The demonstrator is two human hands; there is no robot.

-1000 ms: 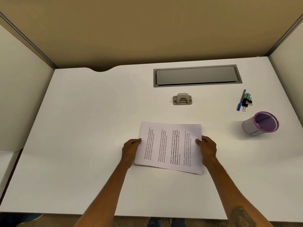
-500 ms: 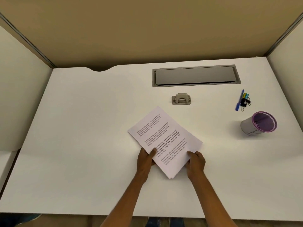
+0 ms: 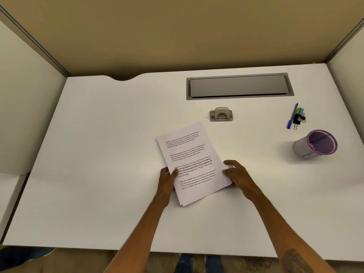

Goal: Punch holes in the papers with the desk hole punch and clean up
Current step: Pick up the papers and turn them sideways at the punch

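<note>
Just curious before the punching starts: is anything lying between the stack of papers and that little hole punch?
No. In the head view, only bare white desk separates the papers from the hole punch.

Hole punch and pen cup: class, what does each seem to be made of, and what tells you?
Hole punch: probably metal, with a dull silver-grey brushed look and soft highlights on its curved handle. Pen cup: likely plastic, with a matt grey wall, purple rim and lining; painted metal is possible.
</note>
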